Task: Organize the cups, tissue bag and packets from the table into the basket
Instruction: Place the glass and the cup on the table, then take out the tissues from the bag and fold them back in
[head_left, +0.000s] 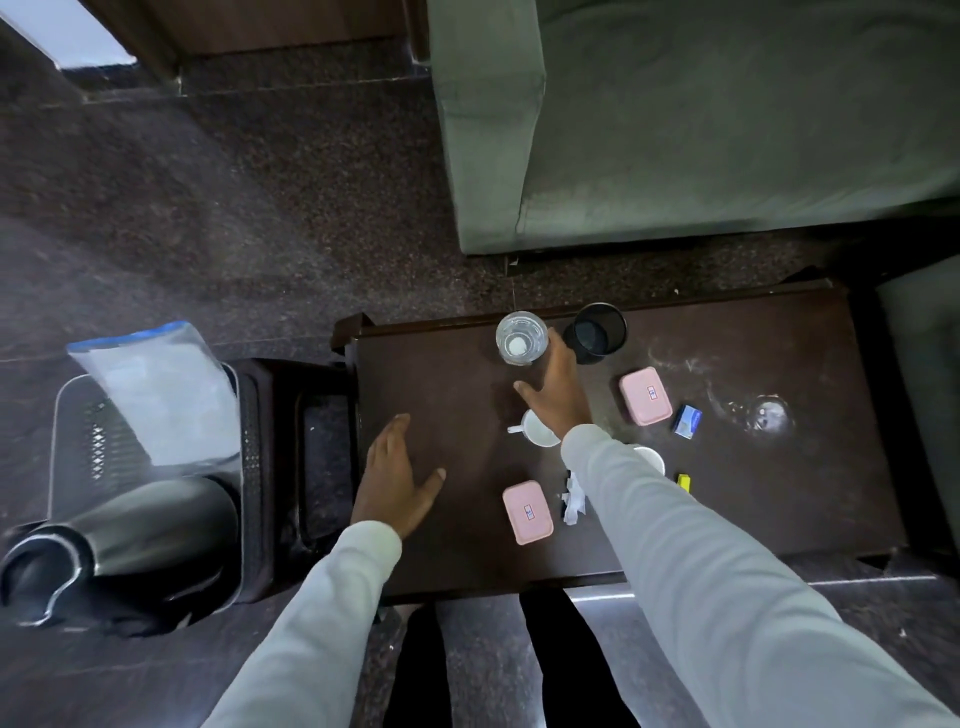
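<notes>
The right hand (558, 387) reaches with fingers spread toward the clear glass (521, 338) at the table's (779, 338) twelve o'clock edge, not yet gripping. The left hand (397, 478) hovers released, likely for balance. The basket (72, 415) waits at nine o'clock, holding the tissue bag (156, 389).

Our right sleeve (675, 519) hides most of a white cup (652, 457) and the near edge of another (537, 428) at its 9 o'clock. The labels on the pink boxes (645, 396) are too small to read. The kettle (104, 551) is blurred at the left edge. We cannot tell whether our right hand (558, 395) touches the glass (521, 338).
</notes>
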